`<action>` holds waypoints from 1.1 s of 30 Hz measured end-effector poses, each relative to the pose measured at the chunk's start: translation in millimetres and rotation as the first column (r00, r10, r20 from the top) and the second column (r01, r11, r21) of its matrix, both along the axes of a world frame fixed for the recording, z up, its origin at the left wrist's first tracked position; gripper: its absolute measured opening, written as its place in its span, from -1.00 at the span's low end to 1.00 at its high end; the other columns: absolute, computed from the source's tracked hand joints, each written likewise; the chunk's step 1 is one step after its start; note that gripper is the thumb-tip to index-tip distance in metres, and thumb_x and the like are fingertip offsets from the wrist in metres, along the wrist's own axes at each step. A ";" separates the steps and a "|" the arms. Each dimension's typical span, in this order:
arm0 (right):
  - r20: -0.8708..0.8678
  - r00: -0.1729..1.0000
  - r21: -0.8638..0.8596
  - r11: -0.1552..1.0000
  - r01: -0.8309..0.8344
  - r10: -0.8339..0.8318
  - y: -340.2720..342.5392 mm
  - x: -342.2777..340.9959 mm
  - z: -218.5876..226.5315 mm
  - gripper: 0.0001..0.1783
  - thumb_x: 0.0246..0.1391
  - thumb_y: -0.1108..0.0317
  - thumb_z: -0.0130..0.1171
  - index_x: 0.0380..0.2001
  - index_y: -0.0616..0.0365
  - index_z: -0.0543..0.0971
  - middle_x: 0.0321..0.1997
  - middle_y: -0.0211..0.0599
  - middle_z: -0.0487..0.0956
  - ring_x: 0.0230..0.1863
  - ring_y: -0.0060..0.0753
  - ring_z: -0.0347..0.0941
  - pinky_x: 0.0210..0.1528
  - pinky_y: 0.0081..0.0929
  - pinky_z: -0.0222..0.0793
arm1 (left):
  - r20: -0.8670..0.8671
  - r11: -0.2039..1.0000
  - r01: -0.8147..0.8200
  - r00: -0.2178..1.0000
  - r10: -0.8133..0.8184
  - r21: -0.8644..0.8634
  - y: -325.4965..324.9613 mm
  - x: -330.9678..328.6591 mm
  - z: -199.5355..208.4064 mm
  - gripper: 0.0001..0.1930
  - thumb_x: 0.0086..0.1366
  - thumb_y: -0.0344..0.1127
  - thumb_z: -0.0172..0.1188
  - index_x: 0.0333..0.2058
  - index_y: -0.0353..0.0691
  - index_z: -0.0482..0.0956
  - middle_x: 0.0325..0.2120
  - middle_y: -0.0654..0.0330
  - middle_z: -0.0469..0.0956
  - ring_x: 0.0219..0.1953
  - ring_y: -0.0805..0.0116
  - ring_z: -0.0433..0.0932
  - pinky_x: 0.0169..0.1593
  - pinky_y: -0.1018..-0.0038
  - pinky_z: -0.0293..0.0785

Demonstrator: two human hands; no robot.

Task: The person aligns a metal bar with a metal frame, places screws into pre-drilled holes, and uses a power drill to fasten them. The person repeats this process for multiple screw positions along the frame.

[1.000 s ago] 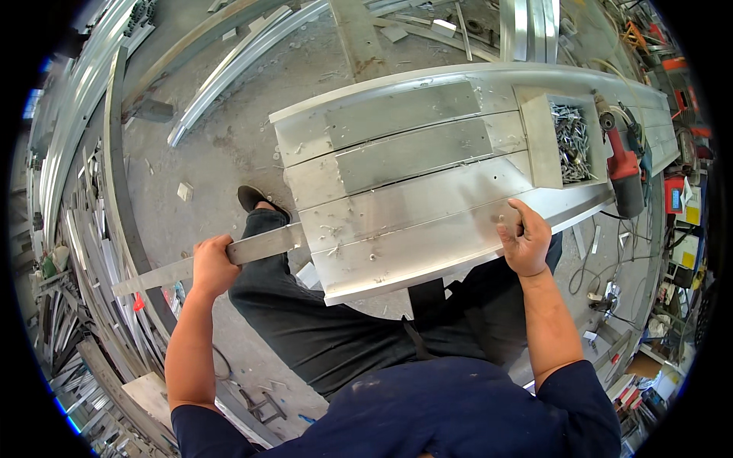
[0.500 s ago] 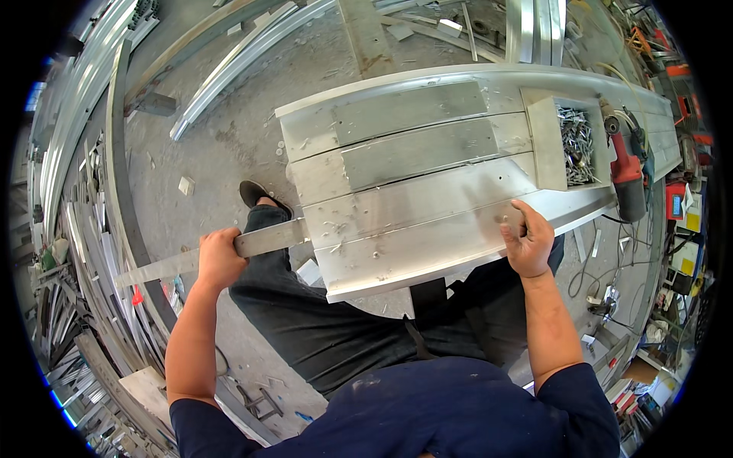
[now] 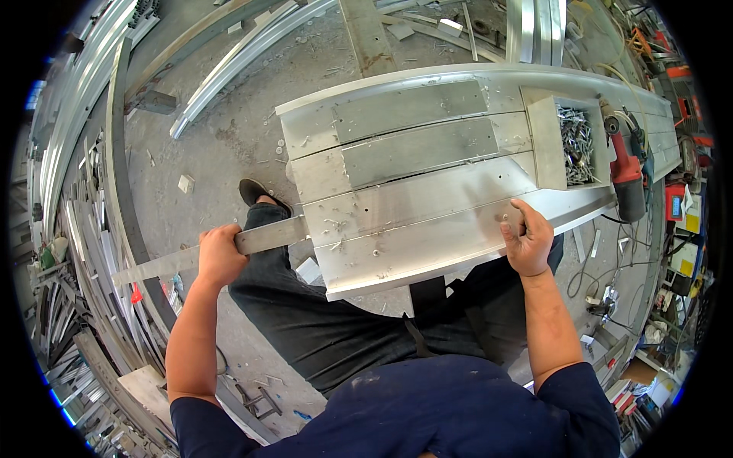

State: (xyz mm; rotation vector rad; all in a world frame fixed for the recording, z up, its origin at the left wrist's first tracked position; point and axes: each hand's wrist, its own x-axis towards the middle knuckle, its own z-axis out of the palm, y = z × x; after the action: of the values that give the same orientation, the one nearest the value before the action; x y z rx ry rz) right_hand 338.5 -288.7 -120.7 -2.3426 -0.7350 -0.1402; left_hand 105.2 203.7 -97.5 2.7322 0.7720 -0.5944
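My left hand [image 3: 222,256] is wrapped around a long flat metal strip [image 3: 275,237], left of the workbench. The strip's inner end meets the left edge of the aluminium bench top [image 3: 427,256]; its other end points out to the left. Over the bench's near edge, my right hand [image 3: 528,240] has its fingers curled, with thumb and forefinger bent toward each other. Whatever it holds, if anything, is too small or hidden to tell. Two flat grey metal plates [image 3: 420,153] [image 3: 412,111] lie side by side on the bench's far half.
A metal box of rivets [image 3: 578,145] stands at the bench's right, beside a red and black power tool [image 3: 628,179]. Metal shavings dot the bench's left end. Long aluminium profiles [image 3: 221,80] lie on the floor beyond, and scrap strips [image 3: 57,305] pile up at left.
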 end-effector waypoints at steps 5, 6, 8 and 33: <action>0.002 1.000 0.006 1.000 0.004 -0.004 -0.1 -0.4 -0.8 -0.42 0.10 -0.07 0.39 -0.09 0.25 0.64 -0.65 -0.32 0.33 -0.64 -0.35 0.25 -0.54 -0.40 0.19 | 0.012 1.000 -0.011 1.000 0.011 -0.005 -3.1 0.1 3.2 -0.72 -0.13 -0.42 0.31 -0.34 -0.25 0.65 -0.35 -0.01 0.65 -0.11 -0.07 0.59 0.12 0.17 0.35; 0.004 1.000 0.009 1.000 0.003 -0.003 -0.5 -0.3 -1.6 -0.42 0.10 -0.08 0.39 -0.09 0.25 0.64 -0.65 -0.32 0.33 -0.64 -0.35 0.25 -0.54 -0.40 0.19 | 0.011 1.000 -0.011 1.000 0.011 -0.008 -2.9 -0.1 2.8 -0.73 -0.14 -0.42 0.31 -0.34 -0.25 0.64 -0.35 -0.01 0.65 -0.12 -0.07 0.59 0.12 0.17 0.35; 0.007 1.000 0.002 1.000 -0.003 0.003 -0.9 0.2 -2.0 -0.42 0.10 -0.08 0.39 -0.09 0.25 0.64 -0.65 -0.32 0.33 -0.64 -0.34 0.25 -0.55 -0.40 0.19 | 0.009 1.000 -0.012 1.000 0.012 -0.013 -2.4 -0.7 1.3 -0.73 -0.14 -0.42 0.31 -0.35 -0.25 0.64 -0.36 -0.01 0.65 -0.12 -0.06 0.59 0.11 0.17 0.35; 0.044 0.999 -0.019 1.000 -0.007 0.008 -1.3 -0.9 -2.2 -0.48 0.10 -0.02 0.39 -0.11 0.23 0.65 -0.67 -0.34 0.32 -0.65 -0.32 0.27 -0.54 -0.36 0.17 | 0.080 0.985 -0.049 0.995 0.062 -0.163 9.9 6.6 -59.9 -0.72 -0.21 -0.42 0.39 -0.42 -0.22 0.59 -0.40 0.06 0.64 -0.16 -0.02 0.59 0.11 0.21 0.35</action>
State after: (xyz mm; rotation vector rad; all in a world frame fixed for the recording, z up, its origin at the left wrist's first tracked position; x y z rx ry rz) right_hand 337.6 -290.0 -122.8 -2.3605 -0.7696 -0.1823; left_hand 111.8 213.6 -157.4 2.5621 0.7433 -0.5019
